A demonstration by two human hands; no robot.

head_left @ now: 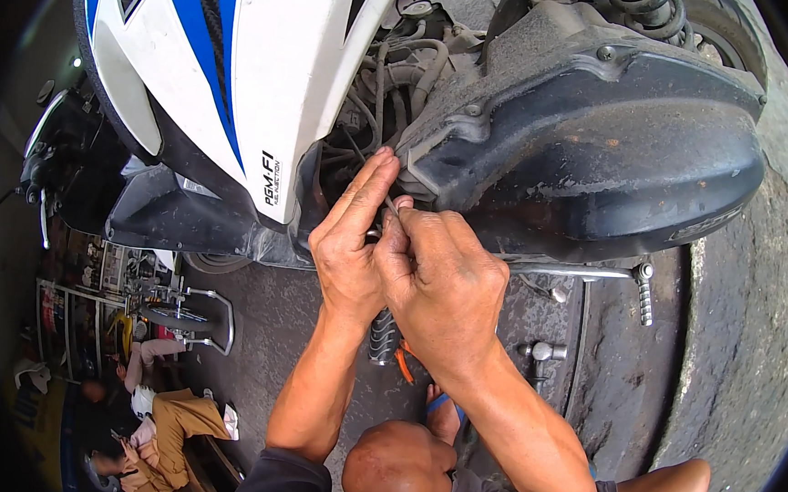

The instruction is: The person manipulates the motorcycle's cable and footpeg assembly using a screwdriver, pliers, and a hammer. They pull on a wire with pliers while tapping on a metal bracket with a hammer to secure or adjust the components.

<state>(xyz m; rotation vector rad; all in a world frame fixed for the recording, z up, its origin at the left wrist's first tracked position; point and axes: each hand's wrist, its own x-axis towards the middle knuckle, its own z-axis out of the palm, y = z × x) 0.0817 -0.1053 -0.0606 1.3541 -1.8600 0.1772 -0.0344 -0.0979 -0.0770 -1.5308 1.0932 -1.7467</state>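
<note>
My right hand (446, 282) is closed, with thumb and finger pinching a thin dark rod or cable (391, 206) beside the scooter's engine. Straight, pressed-together fingers of my left hand (350, 243) lie along the same piece; its thumb is hidden behind my right hand. The thin piece runs in among dark hoses (432, 66), where its far end cannot be made out. Above and left of my hands is the scooter's white and blue side panel (279, 64). To their right sits a dusty black engine-side cover (592, 159).
Under the cover runs a silver wrench bar (584, 271) with a knurled end. Below it lies another silver ratchet-like tool (546, 351). A ribbed black grip (383, 337) and an orange-handled tool (404, 364) are below my hands. People sit (185, 423) at the lower left.
</note>
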